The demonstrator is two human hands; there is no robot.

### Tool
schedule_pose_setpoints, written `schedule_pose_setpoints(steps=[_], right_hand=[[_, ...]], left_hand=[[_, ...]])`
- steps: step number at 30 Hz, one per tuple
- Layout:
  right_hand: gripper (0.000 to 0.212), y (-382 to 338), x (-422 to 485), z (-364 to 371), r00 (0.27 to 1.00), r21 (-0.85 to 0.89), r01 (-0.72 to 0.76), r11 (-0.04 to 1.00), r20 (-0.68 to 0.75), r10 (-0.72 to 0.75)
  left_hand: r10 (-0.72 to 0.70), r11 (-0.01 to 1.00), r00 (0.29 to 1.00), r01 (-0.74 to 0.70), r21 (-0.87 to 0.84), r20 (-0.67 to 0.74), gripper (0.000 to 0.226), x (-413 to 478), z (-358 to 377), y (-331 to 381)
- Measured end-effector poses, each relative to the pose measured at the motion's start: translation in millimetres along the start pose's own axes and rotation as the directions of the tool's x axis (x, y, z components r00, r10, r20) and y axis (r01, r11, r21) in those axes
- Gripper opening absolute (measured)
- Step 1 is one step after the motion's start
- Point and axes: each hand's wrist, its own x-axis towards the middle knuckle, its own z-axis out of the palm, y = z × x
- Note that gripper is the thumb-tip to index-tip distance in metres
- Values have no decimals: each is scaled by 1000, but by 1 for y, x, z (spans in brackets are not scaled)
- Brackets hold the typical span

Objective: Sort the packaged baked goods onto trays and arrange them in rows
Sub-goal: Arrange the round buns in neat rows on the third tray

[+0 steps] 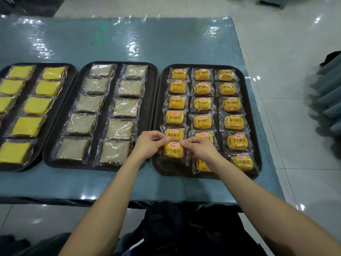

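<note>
Three black trays stand side by side on the table. The right tray [253, 115] carries several small orange bread packets in three columns. At the near end of its left column lies one orange packet [173, 151]. My left hand [147, 145] pinches its upper left edge and my right hand [200, 149] pinches its upper right edge. Another orange packet [201, 166] lies partly hidden under my right wrist. The middle tray [152, 93] holds two columns of brown cake packets [120, 129]. The left tray [71, 80] holds yellow cake packets [37, 105] in columns.
The table [129, 39] has a shiny blue-green plastic cover with bare room behind the trays. Its right edge runs close to the right tray. Grey-blue stacked objects [330, 97] stand on the tiled floor at the right. Dark clothing [184, 228] is below the table's front edge.
</note>
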Motion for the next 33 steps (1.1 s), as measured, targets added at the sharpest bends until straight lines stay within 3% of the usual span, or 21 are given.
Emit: schedule_pose_setpoints(steps=[4,7,12,15,18,23,28,33], right_hand=[[14,10,6,0,983,-502,84,861,-100,-154],[17,7,6,10,968,-661,114,742,-94,-233],[25,3,5,19,940,-861,119,494,-62,-335],[30,4,0,18,866,-888,293,356,88,-492],[41,10,0,18,799,-856,487,174,356,-484],[48,17,0,22,827,-877,451,168,339,-449],[52,18,-2,22,834,-882,436,181,320,-449],[63,18,-2,16,833,-892,431,134,337,-439]], left_hand=[[-11,991,999,15,132,-31,8,6,8,-16],[-48,979,999,49,195,-10,20,7,8,-22],[-78,956,989,109,271,-124,37,12,13,-26],[3,909,984,72,411,-178,42,13,20,-29],[97,867,974,19,497,-205,43,9,23,-29],[319,726,934,-134,674,-159,33,-3,20,-30],[296,706,954,-254,661,50,18,-11,15,-30],[274,655,946,-315,687,173,53,-14,9,-31]])
